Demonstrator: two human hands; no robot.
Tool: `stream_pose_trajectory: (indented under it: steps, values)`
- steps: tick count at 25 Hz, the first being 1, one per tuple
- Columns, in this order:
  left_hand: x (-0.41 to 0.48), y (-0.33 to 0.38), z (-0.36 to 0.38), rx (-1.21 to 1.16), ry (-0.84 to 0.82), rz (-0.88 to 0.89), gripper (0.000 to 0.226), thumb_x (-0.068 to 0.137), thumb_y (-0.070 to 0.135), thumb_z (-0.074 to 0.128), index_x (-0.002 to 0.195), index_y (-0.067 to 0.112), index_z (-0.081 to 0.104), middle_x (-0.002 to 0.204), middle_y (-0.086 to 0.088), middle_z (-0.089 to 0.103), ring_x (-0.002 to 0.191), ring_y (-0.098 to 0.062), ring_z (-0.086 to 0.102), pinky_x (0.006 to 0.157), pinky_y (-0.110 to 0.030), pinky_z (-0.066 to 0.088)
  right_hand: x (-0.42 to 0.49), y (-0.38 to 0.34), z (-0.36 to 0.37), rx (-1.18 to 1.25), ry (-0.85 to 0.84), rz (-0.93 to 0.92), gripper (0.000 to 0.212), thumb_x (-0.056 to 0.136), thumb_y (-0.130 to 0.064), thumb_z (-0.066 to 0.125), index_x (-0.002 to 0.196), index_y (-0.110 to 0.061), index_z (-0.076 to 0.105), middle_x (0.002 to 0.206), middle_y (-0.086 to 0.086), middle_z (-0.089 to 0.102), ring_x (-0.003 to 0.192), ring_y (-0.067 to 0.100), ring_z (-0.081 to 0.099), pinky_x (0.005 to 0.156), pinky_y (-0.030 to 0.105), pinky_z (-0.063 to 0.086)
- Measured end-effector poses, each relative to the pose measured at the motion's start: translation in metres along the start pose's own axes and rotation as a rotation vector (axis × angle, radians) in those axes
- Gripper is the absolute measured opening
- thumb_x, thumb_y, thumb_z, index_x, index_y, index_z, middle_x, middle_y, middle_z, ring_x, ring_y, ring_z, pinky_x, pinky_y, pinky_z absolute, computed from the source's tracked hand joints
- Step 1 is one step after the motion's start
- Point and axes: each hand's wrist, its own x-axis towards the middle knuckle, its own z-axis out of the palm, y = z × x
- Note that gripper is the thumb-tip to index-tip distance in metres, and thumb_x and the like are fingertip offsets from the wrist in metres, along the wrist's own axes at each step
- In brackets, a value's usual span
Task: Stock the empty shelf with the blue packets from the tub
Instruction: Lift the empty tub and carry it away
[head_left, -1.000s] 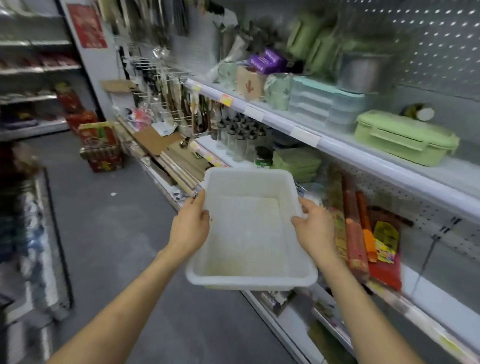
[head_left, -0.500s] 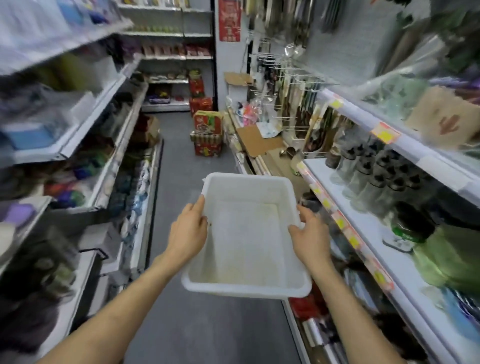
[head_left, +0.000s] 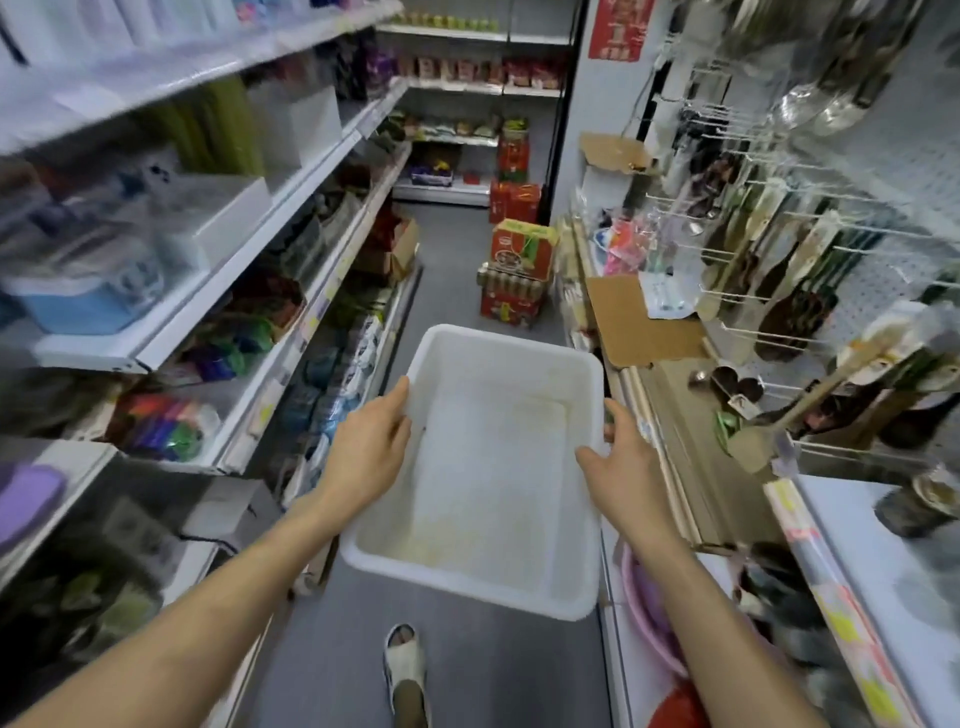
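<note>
A white plastic tub (head_left: 493, 467) is carried at waist height over the grey aisle floor, and nothing lies inside it. My left hand (head_left: 371, 452) grips its left rim, thumb inside the tub. My right hand (head_left: 623, 465) grips the right rim, fingers curled over the edge. No blue packets show in the tub. Which shelf is the empty one I cannot tell.
Stocked shelves (head_left: 270, 223) line the left side. On the right run a counter shelf (head_left: 862, 561) and hooks with hanging utensils (head_left: 779, 270). Red cartons (head_left: 514, 275) are stacked on the floor ahead. My sandalled foot (head_left: 405, 670) shows below the tub.
The view has swung left, from facing the right-hand shelves to looking down the aisle. Both hands have kept their grip on the tub.
</note>
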Motion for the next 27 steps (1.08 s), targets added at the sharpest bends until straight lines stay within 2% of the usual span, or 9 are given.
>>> stream_pose_trajectory:
  steps: [3,5,7,10,14,17,21,24,27]
  values:
    - [0.099,-0.036,0.013,-0.031,-0.024,0.058,0.055,0.103,0.013,0.053,0.157,0.013,0.040,0.120,-0.010,0.071,0.101,-0.028,0.067,0.082,-0.040,0.054,0.101,-0.007,0.027,-0.055,0.030,-0.013,0.059,0.087,-0.016,0.061,0.141,-0.032,0.045,0.104,-0.010,0.064,0.088,0.011,0.065,0.062,0.025,0.047]
    - [0.159,-0.054,0.017,-0.042,-0.068,0.122,0.057,0.104,0.014,0.052,0.158,0.016,0.037,0.119,-0.007,0.071,0.100,-0.024,0.066,0.084,-0.038,0.053,0.161,-0.011,0.035,-0.184,0.068,-0.001,0.066,0.087,-0.028,0.061,0.149,-0.028,0.037,0.125,0.001,0.059,0.107,0.025,0.062,0.079,0.037,0.052]
    - [0.221,-0.073,0.022,-0.027,-0.137,0.188,0.058,0.104,0.016,0.052,0.159,0.019,0.035,0.124,-0.006,0.070,0.105,-0.025,0.066,0.088,-0.041,0.054,0.227,-0.011,0.041,-0.340,0.104,-0.015,0.069,0.093,-0.031,0.063,0.154,-0.019,0.034,0.137,0.013,0.051,0.124,0.035,0.050,0.098,0.045,0.044]
    - [0.313,-0.091,0.027,-0.042,-0.201,0.257,0.057,0.105,0.019,0.053,0.159,0.020,0.035,0.141,-0.006,0.063,0.122,-0.028,0.062,0.102,-0.044,0.051,0.325,-0.029,0.042,-0.542,0.107,-0.132,0.063,0.098,-0.034,0.062,0.154,-0.019,0.037,0.131,0.016,0.051,0.118,0.039,0.048,0.099,0.049,0.042]
    - [0.409,-0.097,0.043,-0.062,-0.274,0.342,0.057,0.105,0.021,0.054,0.159,0.024,0.037,0.147,0.001,0.059,0.129,-0.021,0.059,0.107,-0.040,0.049,0.433,-0.045,0.045,-0.582,-0.174,-0.323,0.056,0.106,-0.040,0.046,0.158,-0.036,0.027,0.137,0.005,0.050,0.125,0.029,0.049,0.103,0.045,0.043]
    - [0.478,-0.095,0.061,-0.046,-0.328,0.389,0.058,0.105,0.024,0.054,0.159,0.029,0.035,0.149,0.007,0.057,0.132,-0.016,0.057,0.108,-0.038,0.048,0.511,-0.048,0.053,-0.601,-0.322,-0.306,0.056,0.107,-0.049,0.040,0.157,-0.035,0.020,0.151,0.005,0.047,0.130,0.031,0.052,0.104,0.051,0.045]
    - [0.561,-0.084,0.093,0.009,-0.365,0.422,0.057,0.106,0.025,0.052,0.160,0.030,0.033,0.148,0.006,0.057,0.131,-0.016,0.056,0.109,-0.039,0.046,0.603,-0.037,0.060,-0.644,-0.401,-0.329,0.044,0.106,-0.051,0.037,0.145,-0.043,0.021,0.120,0.009,0.065,0.094,0.031,0.065,0.085,0.052,0.054]
    - [0.617,-0.076,0.111,0.031,-0.403,0.404,0.057,0.106,0.027,0.052,0.159,0.035,0.032,0.148,0.011,0.056,0.128,-0.010,0.057,0.106,-0.029,0.046,0.658,-0.029,0.054,-0.642,-0.427,-0.367,0.058,0.109,-0.041,0.038,0.156,-0.048,0.005,0.109,0.008,0.068,0.090,0.031,0.065,0.082,0.050,0.054]
    - [0.676,-0.070,0.128,0.035,-0.397,0.386,0.055,0.106,0.029,0.052,0.158,0.035,0.035,0.149,0.012,0.054,0.129,-0.007,0.054,0.105,-0.027,0.045,0.719,-0.029,0.052,-0.679,-0.393,-0.396,0.064,0.109,-0.037,0.037,0.159,-0.050,-0.001,0.102,0.008,0.066,0.084,0.028,0.062,0.078,0.047,0.054]
